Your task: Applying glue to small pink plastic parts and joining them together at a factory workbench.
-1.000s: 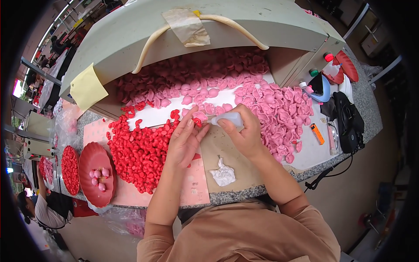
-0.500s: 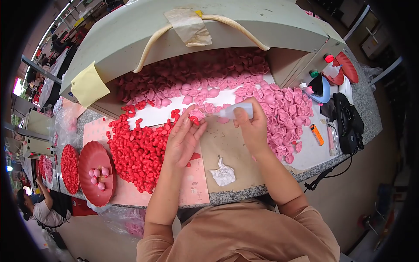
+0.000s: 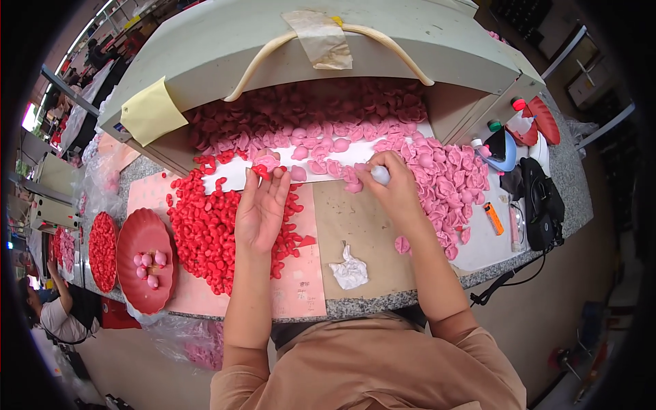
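My left hand (image 3: 258,219) is palm up, its fingertips pinching a small glossy red curved piece (image 3: 261,171) with a pink shell-shaped piece (image 3: 268,160) against it. In my right hand (image 3: 395,197) is a small translucent squeeze bottle (image 3: 380,175), tilted and held over the far edge of the brown board. Left of and below my left hand spreads a heap of red curved pieces (image 3: 205,232). A pile of pink shell-shaped pieces (image 3: 444,181) lies to the right of my right hand, and more pink pieces (image 3: 321,130) fill the grey box's opening.
The grey box (image 3: 403,48) overhangs the work area. A red scalloped tray (image 3: 145,297) holds several pink balls. A crumpled white tissue (image 3: 350,270) lies on the brown board (image 3: 383,273). An orange lighter (image 3: 493,219) and a black pouch (image 3: 540,198) sit at the right.
My left hand has moved left, away from the bottle, with the red and pink pieces. My right hand has drawn apart from it, and the bottle has turned in its grip.
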A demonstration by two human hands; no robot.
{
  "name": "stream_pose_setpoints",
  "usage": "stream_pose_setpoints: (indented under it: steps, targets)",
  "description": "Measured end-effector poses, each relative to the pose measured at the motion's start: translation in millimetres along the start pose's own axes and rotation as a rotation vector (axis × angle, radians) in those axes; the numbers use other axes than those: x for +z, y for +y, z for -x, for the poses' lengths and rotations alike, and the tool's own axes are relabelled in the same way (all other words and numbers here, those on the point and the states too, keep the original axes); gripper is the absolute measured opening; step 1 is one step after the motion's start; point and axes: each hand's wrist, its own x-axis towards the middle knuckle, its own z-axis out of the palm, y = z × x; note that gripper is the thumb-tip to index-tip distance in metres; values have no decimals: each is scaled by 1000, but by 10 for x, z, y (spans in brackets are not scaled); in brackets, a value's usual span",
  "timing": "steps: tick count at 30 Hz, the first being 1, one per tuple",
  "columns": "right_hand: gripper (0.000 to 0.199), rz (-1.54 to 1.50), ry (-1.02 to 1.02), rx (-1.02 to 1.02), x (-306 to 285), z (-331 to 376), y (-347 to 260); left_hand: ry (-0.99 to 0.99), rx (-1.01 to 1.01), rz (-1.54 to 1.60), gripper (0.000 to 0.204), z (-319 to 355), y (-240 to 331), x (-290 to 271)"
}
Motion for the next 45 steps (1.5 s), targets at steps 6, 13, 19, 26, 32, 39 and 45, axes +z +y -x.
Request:
stream_pose_setpoints:
  steps: [6, 13, 19, 26, 32, 39, 45]
  targets:
    - [30, 72, -109, -77, 61, 52, -43, -3, 4, -2, 31, 16, 3, 46]
    - [33, 92, -85, -81, 73, 62, 10, -7, -14, 9, 30, 3, -13, 76]
    - [24, -21, -173, -142, 127, 71, 18, -61, -4, -5, 29, 22, 33, 56]
    - [14, 168, 164, 44, -586, -49, 62, -49, -36, -6, 27, 8, -7, 34]
    - [18, 401, 194, -36, -371, -54, 130, -49, -53, 4, 27, 25, -21, 65]
    - [22, 23, -216, -2, -122, 60, -111, 19, -38, -38, 25, 22, 25, 55]
    - [26, -86, -508, -236, 282, 268, -291, 46, -18, -12, 19, -19, 23, 26]
